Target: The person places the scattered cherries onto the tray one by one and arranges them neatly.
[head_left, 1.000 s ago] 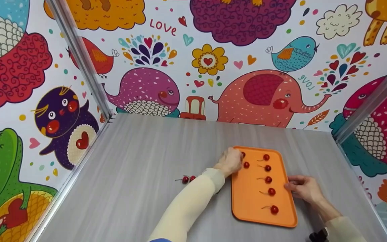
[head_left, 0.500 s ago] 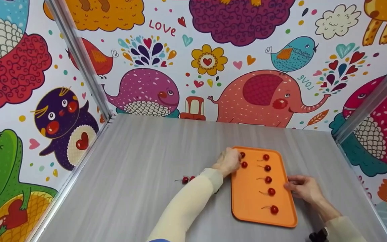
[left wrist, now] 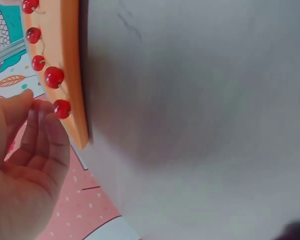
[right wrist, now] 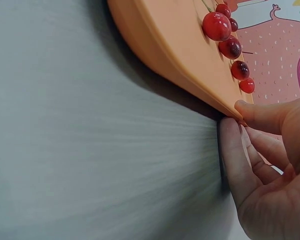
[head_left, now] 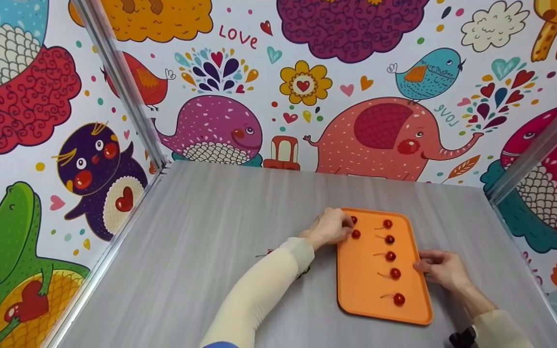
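An orange tray [head_left: 363, 285] lies on the table with several red stemmed cherries on it. Five-deep down its right side runs a line of cherries [head_left: 390, 256]; two more, a far cherry [head_left: 354, 220] and a nearer cherry [head_left: 356, 234], sit at its far left corner. My left hand [head_left: 329, 227] hovers at that corner, fingers loosely bent beside the nearer cherry; nothing shows between the fingertips [left wrist: 54, 122]. My right hand [head_left: 445, 270] pinches the tray's right rim, thumb [right wrist: 257, 114] on top and fingers against the side.
Loose cherries [head_left: 270, 251] lie on the grey table [head_left: 201, 232] left of the tray, mostly hidden behind my left sleeve [head_left: 259, 290]. Cartoon-printed walls [head_left: 240, 63] enclose the back and sides, with metal strips at the corners.
The nearer left cherry shifted slightly left on the tray, then stayed. My left hand has since drawn back a little to the left, its fingers loosening. My right hand keeps its hold.
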